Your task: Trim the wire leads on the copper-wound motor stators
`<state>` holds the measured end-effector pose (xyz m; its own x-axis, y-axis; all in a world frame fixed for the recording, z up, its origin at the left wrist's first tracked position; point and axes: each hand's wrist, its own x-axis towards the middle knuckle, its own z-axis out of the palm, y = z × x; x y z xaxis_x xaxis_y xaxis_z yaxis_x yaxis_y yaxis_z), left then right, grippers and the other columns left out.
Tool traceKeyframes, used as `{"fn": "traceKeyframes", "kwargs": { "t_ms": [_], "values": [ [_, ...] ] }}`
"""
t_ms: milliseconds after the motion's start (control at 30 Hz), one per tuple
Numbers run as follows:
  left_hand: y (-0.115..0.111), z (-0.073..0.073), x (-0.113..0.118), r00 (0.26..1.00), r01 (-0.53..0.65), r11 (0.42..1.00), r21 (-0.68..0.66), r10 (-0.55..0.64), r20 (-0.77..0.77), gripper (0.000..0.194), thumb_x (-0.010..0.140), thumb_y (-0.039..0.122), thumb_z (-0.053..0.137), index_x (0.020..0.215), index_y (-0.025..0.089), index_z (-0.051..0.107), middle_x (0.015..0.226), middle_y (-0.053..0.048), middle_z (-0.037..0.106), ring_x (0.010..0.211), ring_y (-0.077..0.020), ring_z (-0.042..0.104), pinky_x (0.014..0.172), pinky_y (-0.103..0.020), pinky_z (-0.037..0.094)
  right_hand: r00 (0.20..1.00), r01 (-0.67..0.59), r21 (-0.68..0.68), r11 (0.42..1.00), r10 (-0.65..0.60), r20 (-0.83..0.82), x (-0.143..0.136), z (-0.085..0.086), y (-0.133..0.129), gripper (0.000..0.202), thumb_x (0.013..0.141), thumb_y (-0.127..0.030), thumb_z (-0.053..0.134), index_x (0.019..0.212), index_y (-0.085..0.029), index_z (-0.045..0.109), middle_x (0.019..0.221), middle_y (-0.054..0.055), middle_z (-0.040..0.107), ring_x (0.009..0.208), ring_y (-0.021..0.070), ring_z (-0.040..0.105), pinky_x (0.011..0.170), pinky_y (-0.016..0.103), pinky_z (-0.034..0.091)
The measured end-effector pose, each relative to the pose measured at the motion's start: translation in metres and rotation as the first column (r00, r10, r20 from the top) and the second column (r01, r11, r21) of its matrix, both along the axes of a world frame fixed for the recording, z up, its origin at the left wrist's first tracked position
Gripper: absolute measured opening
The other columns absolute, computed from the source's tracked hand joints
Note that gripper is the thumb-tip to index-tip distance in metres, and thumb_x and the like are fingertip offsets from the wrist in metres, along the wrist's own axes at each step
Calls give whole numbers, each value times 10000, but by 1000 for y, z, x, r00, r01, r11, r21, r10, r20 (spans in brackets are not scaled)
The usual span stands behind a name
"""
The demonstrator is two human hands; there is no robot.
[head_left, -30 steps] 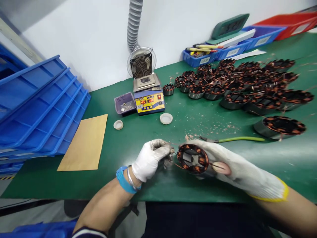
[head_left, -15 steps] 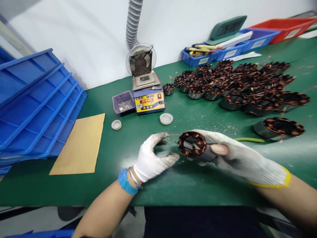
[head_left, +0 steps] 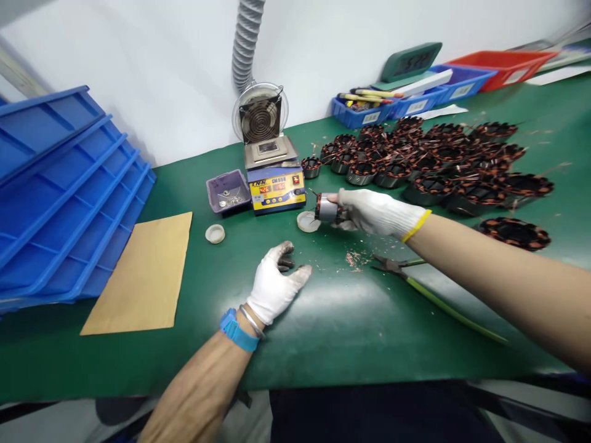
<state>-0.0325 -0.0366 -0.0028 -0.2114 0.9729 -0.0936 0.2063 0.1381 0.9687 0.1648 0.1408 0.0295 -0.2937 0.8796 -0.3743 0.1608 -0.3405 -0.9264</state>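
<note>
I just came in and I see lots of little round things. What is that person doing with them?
A person in white gloves is working at a green table. Their right hand holds one small round motor part wound with copper wire out over a little white cap, near the yellow-fronted box with red numbers. Their left hand rests on the table, holding nothing. Many more wound parts sit in a bunch on the right, and green-handled pliers lie under the right arm.

Green bench mat point(head_left: 351, 320): solder station point(head_left: 276, 188), purple tray point(head_left: 228, 191), 2 white caps point(head_left: 215, 233), brown envelope point(head_left: 141, 277), pliers point(head_left: 415, 284), wound stators point(head_left: 438, 160), blue crates point(head_left: 60, 191).
</note>
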Motion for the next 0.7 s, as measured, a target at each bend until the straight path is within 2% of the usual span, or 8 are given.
{"fn": "traceKeyframes", "kwargs": {
  "t_ms": [133, 333, 400, 500, 600, 633, 700],
  "values": [
    [0, 0, 0, 1000, -5, 1000, -14, 6, 20, 548, 777, 238, 871, 1288, 138, 699, 1226, -133, 782, 977, -223, 745, 958, -394, 615, 996, 47, -93, 995, -39, 82, -2, -3, -1, 314, 993, -316, 648, 1254, -205, 783, 772, 46, 746, 510, 118, 598, 416, 187, 484],
    [-2, 3, 1, 1000, 0, 1000, -13, 0, 17, 532, 786, 227, 856, 1283, 125, 695, 1256, -146, 778, 986, -221, 745, 960, -390, 608, 994, -5, -49, 999, 11, 110, 1, -6, -2, 391, 851, -424, 846, 1188, -227, 818, 752, 32, 735, 523, 125, 599, 406, 190, 483],
    [-2, 4, 1, 1000, 3, 1000, -8, -3, 21, 523, 788, 231, 857, 1274, 124, 698, 1246, -145, 780, 980, -219, 745, 959, -389, 608, 998, 5, -57, 998, -1, 70, 1, -5, -5, 383, 851, -421, 840, 1172, -215, 809, 760, 37, 740, 517, 127, 594, 403, 197, 475],
    [-2, 5, 1, 999, -6, 1000, -2, 6, 41, 493, 789, 217, 851, 1251, 128, 705, 1249, -145, 778, 969, -215, 746, 952, -386, 608, 1000, 29, -67, 997, -29, -4, 3, -1, -9, 366, 940, -459, 716, 1207, -212, 761, 849, 67, 780, 571, 155, 650, 439, 225, 507],
    [-2, 4, 1, 998, -15, 1000, 0, 15, 63, 487, 781, 197, 849, 1242, 128, 707, 1249, -147, 780, 964, -215, 747, 945, -384, 607, 999, 2, 37, 999, 0, -51, 12, 3, -8, 395, 1017, -508, 545, 1252, -233, 703, 960, 98, 795, 691, 211, 712, 514, 290, 565],
    [-2, 4, 1, 998, -16, 1000, 0, 16, 65, 489, 780, 195, 850, 1242, 128, 706, 1250, -148, 781, 967, -217, 747, 947, -387, 608, 1000, -20, 110, 994, 21, -12, 16, 5, -7, 414, 1014, -530, 533, 1251, -233, 698, 968, 107, 789, 720, 232, 717, 544, 322, 582],
    [-2, 3, 1, 998, -18, 1000, 0, 18, 67, 496, 782, 197, 849, 1251, 127, 705, 1259, -152, 783, 973, -220, 747, 951, -392, 609, 993, -72, 261, 963, 43, 112, 23, 11, -6, 463, 948, -560, 641, 1271, -234, 702, 1006, 121, 773, 808, 276, 726, 637, 384, 615]
  ]
}}
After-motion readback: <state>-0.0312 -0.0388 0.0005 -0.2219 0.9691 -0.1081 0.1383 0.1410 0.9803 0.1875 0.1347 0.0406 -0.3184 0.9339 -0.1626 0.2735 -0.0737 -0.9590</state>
